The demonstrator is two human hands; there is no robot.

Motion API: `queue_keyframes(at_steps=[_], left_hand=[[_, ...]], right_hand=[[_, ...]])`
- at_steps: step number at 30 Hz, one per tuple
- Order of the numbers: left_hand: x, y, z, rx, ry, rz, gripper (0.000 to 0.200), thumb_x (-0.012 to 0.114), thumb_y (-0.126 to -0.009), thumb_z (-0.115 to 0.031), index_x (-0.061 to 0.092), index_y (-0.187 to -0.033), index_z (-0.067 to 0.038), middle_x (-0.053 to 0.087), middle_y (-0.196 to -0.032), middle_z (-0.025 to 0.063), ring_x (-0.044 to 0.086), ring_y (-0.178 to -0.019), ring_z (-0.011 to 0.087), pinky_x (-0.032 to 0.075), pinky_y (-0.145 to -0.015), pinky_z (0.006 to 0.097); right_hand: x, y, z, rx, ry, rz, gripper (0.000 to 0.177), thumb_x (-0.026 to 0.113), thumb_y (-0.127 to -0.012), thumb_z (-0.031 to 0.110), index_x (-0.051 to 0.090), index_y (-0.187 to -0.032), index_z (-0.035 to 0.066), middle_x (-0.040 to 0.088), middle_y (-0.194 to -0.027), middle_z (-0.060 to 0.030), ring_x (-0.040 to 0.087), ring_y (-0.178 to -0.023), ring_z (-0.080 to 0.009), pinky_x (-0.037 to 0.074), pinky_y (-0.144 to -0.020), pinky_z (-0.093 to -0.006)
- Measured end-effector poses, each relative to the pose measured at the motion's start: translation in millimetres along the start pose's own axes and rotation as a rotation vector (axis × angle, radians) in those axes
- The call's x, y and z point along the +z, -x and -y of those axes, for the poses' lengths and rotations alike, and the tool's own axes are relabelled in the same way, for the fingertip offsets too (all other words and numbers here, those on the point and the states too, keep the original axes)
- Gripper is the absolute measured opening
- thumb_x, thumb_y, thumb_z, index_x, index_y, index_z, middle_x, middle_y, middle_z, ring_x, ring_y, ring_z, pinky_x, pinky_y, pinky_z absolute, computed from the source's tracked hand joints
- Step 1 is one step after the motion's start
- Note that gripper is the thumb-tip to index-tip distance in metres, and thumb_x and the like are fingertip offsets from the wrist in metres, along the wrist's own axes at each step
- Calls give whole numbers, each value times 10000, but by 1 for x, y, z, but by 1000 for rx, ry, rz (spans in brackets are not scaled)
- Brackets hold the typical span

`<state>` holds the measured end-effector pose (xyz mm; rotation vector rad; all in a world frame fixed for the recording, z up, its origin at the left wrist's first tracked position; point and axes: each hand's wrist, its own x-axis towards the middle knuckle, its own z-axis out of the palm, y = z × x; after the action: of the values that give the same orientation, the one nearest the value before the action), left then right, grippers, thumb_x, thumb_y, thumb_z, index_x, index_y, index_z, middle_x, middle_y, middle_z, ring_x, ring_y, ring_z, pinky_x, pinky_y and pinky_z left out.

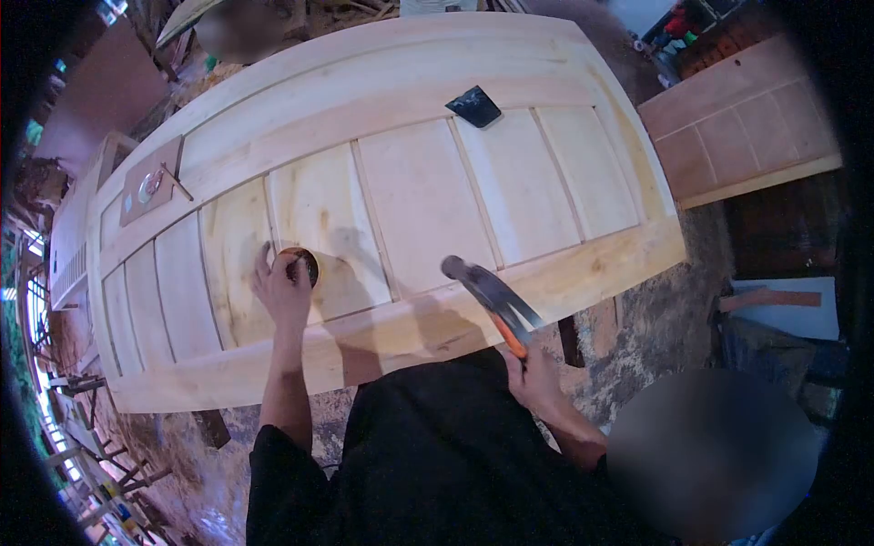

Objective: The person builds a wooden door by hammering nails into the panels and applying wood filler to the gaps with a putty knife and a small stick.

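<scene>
A large pale wooden panelled door [414, 200] lies flat before me. My left hand [284, 284] is over its left-middle panels, with its fingers at the rim of a small round container [300, 264] with dark contents. What the fingers pinch inside it is too small to tell. My right hand [535, 378] grips a hammer [492, 296] by its orange and black handle near the door's front edge, its metal head raised toward the panels. A dark angular piece [474, 106] rests on the upper middle rail.
At the door's left end lies a small brown board [150, 182] with a roundish clear item and a thin stick. Another wooden panel [746, 127] stands at the right. Blurred round shapes appear at lower right and top left. Timber frames stand at far left.
</scene>
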<state>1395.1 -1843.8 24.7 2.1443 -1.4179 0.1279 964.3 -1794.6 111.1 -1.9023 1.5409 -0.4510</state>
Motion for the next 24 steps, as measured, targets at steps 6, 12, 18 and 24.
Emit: queue_keyframes(at_steps=[6,12,18,24], left_hand=[[1,-5,28,-255,271,325,330,781,-795,-155,712,-1098,-42,586,-1341,217,588,-1205,379,475,-1035,447],[-1,-18,4,-242,253,372,304,774,-785,-117,731,-1069,-19,652,-1205,219,640,-1107,382,513,-987,441],[46,-38,-42,29,270,428,156,719,-789,-50,749,-936,-6,694,-1093,211,651,-1065,393,524,-952,453],[57,-41,-81,15,394,446,148,707,-835,-40,737,-976,-10,697,-1129,199,632,-1157,379,506,-989,448]], right_hand=[[8,-6,-22,173,160,172,226,615,-984,214,559,-1076,15,664,-810,-270,674,-749,-472,551,-661,-532],[-7,5,-18,39,67,-8,260,612,-981,241,542,-1107,24,663,-785,-255,669,-740,-474,536,-638,-537],[9,-13,-48,47,217,114,279,636,-962,232,566,-1132,21,654,-720,-231,673,-692,-451,536,-620,-522],[4,-8,-52,59,268,209,268,605,-991,288,517,-1080,51,669,-776,-242,682,-735,-449,539,-650,-541]])
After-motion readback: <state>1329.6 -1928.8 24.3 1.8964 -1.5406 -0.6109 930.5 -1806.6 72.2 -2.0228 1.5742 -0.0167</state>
